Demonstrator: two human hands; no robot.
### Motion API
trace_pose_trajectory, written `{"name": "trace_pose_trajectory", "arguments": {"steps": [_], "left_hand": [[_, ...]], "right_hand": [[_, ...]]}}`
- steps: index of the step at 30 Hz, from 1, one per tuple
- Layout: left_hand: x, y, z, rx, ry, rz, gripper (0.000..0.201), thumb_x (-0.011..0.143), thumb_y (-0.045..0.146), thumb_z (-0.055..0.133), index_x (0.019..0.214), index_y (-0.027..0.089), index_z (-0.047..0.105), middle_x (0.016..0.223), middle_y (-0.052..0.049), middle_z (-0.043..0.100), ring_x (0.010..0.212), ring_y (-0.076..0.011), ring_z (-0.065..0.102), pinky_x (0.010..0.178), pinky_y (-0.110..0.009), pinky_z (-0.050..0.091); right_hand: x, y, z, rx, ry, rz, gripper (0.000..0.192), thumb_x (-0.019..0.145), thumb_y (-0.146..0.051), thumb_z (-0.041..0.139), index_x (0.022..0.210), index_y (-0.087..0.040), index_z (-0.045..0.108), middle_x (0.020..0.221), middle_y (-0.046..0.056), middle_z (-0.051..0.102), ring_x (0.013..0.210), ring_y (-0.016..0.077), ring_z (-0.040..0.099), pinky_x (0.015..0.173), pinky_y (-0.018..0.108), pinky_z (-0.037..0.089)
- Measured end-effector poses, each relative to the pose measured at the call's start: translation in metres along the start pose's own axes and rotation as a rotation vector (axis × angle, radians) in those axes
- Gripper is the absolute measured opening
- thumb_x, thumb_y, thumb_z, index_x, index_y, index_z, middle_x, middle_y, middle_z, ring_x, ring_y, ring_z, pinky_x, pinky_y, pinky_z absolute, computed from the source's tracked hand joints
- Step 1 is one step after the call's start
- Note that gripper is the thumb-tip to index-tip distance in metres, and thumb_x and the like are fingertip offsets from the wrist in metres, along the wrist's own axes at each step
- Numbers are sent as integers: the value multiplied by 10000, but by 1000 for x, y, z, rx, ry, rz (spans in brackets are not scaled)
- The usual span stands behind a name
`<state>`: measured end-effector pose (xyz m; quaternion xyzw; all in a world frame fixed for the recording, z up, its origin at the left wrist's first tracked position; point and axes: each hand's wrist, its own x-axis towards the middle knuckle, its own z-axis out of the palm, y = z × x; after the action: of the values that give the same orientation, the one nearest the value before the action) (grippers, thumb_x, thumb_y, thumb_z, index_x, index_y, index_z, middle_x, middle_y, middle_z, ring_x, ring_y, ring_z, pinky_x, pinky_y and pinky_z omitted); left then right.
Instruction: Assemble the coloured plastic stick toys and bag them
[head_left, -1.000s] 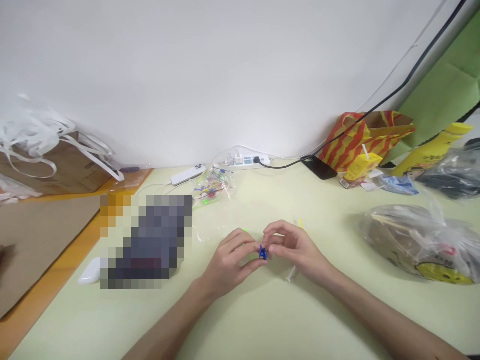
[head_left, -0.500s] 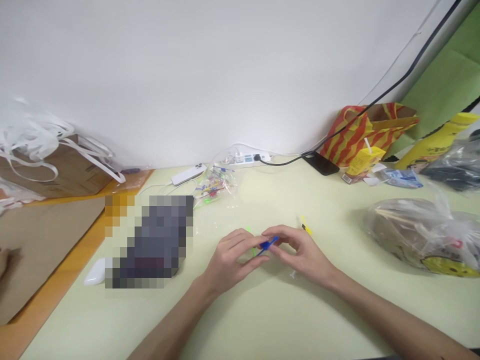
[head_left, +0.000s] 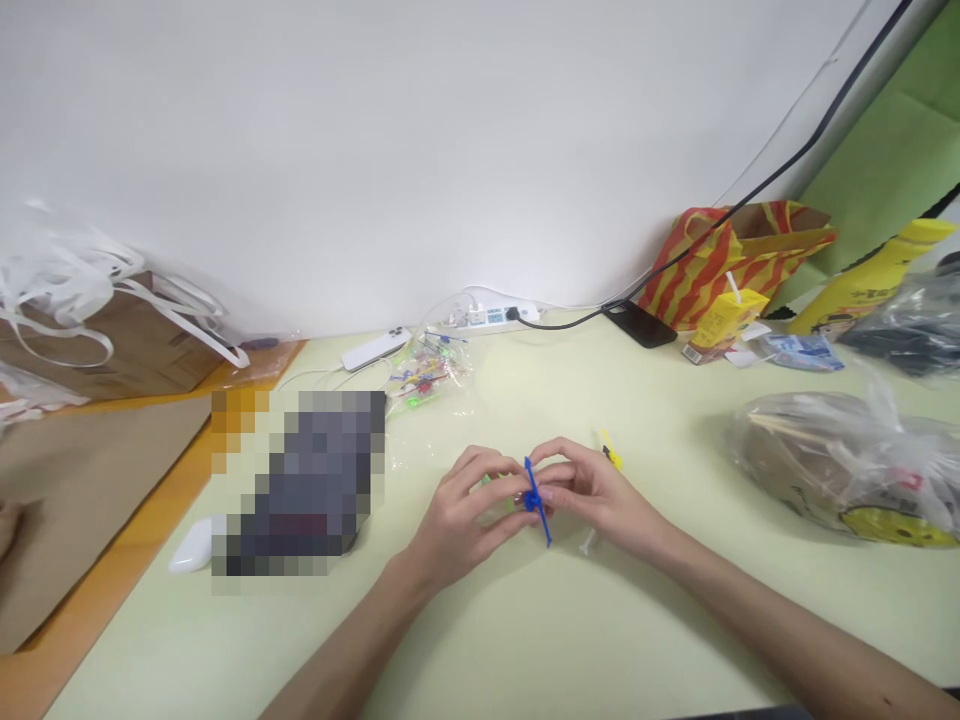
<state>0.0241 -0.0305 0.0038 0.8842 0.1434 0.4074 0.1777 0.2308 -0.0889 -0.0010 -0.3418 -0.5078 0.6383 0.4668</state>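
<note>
A thin blue plastic piece (head_left: 546,530) with a round hub and pointed ends stands nearly upright between my hands, above the table. My left hand (head_left: 461,515) closes its thumb and fingers around the hub side, where a small shiny part is mostly hidden. From the other side, my right hand (head_left: 600,495) pinches the blue piece near its hub. Behind my left fingers a bright green piece (head_left: 497,492) shows in part; whether it is held I cannot tell. On the table by my right hand lie a small white piece (head_left: 587,543) and a yellow piece (head_left: 613,457).
A clear bag of small coloured parts (head_left: 427,375) lies near a power strip (head_left: 495,315) and white phone (head_left: 375,348). A blurred dark object (head_left: 322,470) is at left. Right are a bagged bowl (head_left: 810,480), drink carton (head_left: 724,325) and dark phone (head_left: 641,325). Another person's hand (head_left: 7,530) shows far left.
The blue piece has turned from slanting to nearly upright, with its long bar now showing above and below the fingers. Both hands have stayed in about the same place.
</note>
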Motion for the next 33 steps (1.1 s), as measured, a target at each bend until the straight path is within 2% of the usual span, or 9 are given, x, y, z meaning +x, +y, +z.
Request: {"name": "trace_pose_trajectory", "arguments": {"steps": [3,8,12,17,20,27,33], "left_hand": [[0,0,2,-21,19,16,334,832,159,779,1131,219,643,1037,-67,732,949,-205,635,836,-376,551],[1,1,0,25,63,-20,277,835,117,742,1074,199,630,914,-40,738,856,-181,626,776,-338,548],[0,1,0,42,81,-51,238,833,129,744,1020,195,612,864,-40,707,806,-176,601,727,-326,529],[-1,-1,1,28,66,-60,276,821,127,769,1031,194,602,857,-32,695,790,-165,594,719,-316,523],[-2,-2,2,28,47,-78,270,821,117,764,1029,195,609,865,-31,700,804,-165,595,731,-315,525],[-1,-2,1,42,36,-64,238,817,132,765,1004,203,635,814,-16,716,747,-157,606,690,-297,518],[1,2,3,37,18,-57,190,811,136,762,936,194,632,768,-7,707,688,-142,606,647,-280,502]], "right_hand": [[-1,0,2,-81,6,3,285,961,-461,627,1100,-224,552,839,15,707,769,157,637,728,300,478],[-3,-4,3,-360,131,-89,265,981,-469,581,958,-208,625,925,44,687,853,173,623,775,304,483],[-4,-5,2,-493,88,-147,214,932,-425,668,945,-212,665,872,18,667,780,155,582,729,282,473],[-6,3,3,-608,36,-155,172,960,-352,624,867,-209,645,785,-3,638,710,142,560,687,276,463],[-7,5,3,-685,44,-189,128,972,-284,582,892,-207,646,789,4,651,678,136,555,657,269,458],[-7,7,2,-1033,113,-460,111,959,-189,536,910,-178,636,705,-1,585,630,134,525,615,273,396],[-6,13,-1,-1101,132,-508,107,974,-190,517,948,-175,619,711,-5,592,623,126,521,623,266,390]]}}
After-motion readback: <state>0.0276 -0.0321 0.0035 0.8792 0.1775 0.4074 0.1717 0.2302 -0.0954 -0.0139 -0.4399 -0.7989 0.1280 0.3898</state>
